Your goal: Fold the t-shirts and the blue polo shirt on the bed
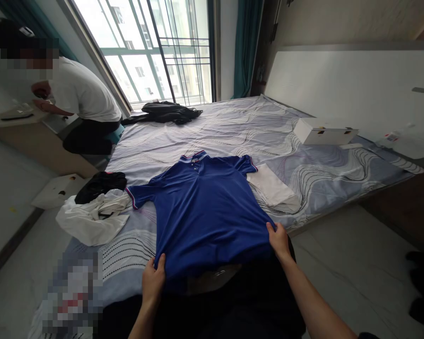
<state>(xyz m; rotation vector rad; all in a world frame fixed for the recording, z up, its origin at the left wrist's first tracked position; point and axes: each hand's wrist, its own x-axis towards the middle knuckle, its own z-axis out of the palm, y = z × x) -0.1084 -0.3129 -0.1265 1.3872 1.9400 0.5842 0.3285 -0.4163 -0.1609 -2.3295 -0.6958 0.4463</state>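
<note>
From where I stand, the blue shirt (pixel 208 207) fills the middle of the frame, spread on the bed (pixel 222 134) with its buttoned neck facing up. The left hand (pixel 154 278), low and left of centre, pinches one corner of the hem between thumb and fingers; the right hand (pixel 279 241), a little higher and right of centre, grips the opposite corner the same way. The hem is stretched between them, above the person's dark-clad lap.

Everything else of the shirt lies beyond the grip. Its long axis runs up the frame from the hem, leaning slightly left, to the collar (pixel 194 157), well apart from both hands. Neither hand looks clearly nearer that end. The sleeves spread to either side: the one at frame left reaches close to a heap of white cloth (pixel 92 219), and the one at frame right meets a pale folded cloth (pixel 272 186).

At upper left, another person (pixel 88 92) sits bent forward, apart from the bed work.
</note>
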